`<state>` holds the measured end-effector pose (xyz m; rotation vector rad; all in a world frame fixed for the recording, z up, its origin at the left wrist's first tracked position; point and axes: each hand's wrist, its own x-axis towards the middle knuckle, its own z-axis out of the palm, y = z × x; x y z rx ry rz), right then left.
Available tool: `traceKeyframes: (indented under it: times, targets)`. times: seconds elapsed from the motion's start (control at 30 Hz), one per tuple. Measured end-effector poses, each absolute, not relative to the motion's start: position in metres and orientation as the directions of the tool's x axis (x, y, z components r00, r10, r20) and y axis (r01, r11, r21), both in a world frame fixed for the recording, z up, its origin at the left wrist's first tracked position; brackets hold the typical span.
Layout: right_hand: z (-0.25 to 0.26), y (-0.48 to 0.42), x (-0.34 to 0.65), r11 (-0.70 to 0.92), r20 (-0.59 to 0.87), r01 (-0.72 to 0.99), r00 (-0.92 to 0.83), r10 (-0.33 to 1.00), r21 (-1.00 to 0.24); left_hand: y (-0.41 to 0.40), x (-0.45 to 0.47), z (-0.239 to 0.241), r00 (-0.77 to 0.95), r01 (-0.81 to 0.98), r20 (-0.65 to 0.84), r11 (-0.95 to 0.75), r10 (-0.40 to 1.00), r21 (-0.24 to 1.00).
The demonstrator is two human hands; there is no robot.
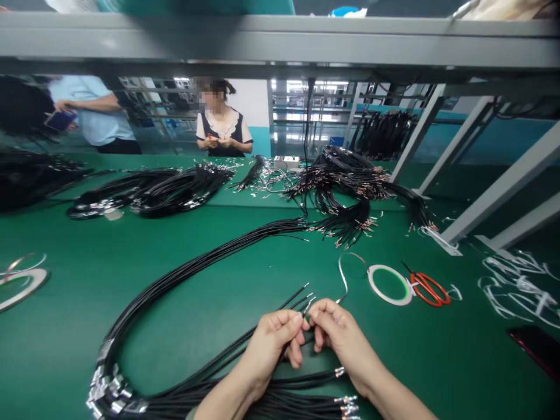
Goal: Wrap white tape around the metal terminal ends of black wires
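My left hand (277, 332) is closed in a pinch on a thin black cable, close to its silvery end (310, 304). Right beside it, my right hand (339, 332) has thumb and fingers pressed together near that end; whatever lies between them is too small to make out. Several more black cables (236, 353) run under my left wrist, some with silvery tips at the lower middle. They belong to a long bundle (175, 271) that curves round at the left, where shiny silver wraps (109, 388) sit. A tape roll (390, 284) trails a thin strip towards my right hand.
Orange-handled scissors (431, 290) lie beside the tape roll. White strips (520, 286) and a dark phone (536, 350) are at the right. Another roll (24, 289) lies left. Cable heaps (345, 175) line the back, below a grey shelf beam (280, 44). Two people stand beyond.
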<state>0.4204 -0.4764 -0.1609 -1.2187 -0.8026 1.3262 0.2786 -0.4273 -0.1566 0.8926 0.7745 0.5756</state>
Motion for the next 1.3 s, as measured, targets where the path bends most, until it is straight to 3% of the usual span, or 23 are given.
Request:
traceKeyframes:
  times: [0.2,0.5,0.67,0.8,0.87,0.93,1.03,1.2,1.3]
  targets:
    - [-0.156,-0.477,0.417,-0.004,-0.078,-0.255,0.280,0.957,-0.967,-0.426,0.276,-0.156,0.627,-0.128,-0.349,0.535,0.696,0.835]
    - [-0.161,-0.474,0.415,0.087,0.023,-0.344,0.187,0.982,-0.935,-0.428,0.276,-0.161,0.677,-0.053,-0.310,0.464,0.668,0.884]
    - [-0.159,-0.474,0.428,0.104,0.051,-0.307,0.174,0.983,-0.946,-0.430,0.274,-0.156,0.687,0.019,-0.237,0.309,0.687,0.951]
    - [-0.163,-0.472,0.447,0.167,0.095,-0.171,0.364,0.927,-0.971,-0.448,0.268,-0.135,0.724,0.118,-0.105,0.027,0.682,0.993]
    - [-0.171,-0.470,0.455,0.186,0.117,-0.117,0.440,0.890,-0.976,-0.466,0.265,-0.124,0.800,0.270,-0.039,-0.301,0.599,0.914]
    - [-0.179,-0.468,0.460,0.190,0.128,-0.081,0.485,0.865,-0.978,-0.484,0.262,-0.119,0.837,0.397,-0.083,-0.496,0.541,0.772]
    - [-0.189,-0.466,0.462,0.183,0.134,-0.044,0.519,0.844,-0.982,-0.508,0.255,-0.129,0.792,0.509,-0.073,-0.589,0.606,0.628]
    - [-0.191,-0.468,0.459,0.176,0.129,-0.041,0.521,0.844,-0.984,-0.535,0.237,-0.174,0.671,0.621,0.152,-0.663,0.725,0.419]
    - [-0.193,-0.469,0.461,0.181,0.116,-0.076,0.515,0.849,-0.981,-0.549,0.224,-0.192,0.616,0.602,0.309,-0.685,0.725,0.409]
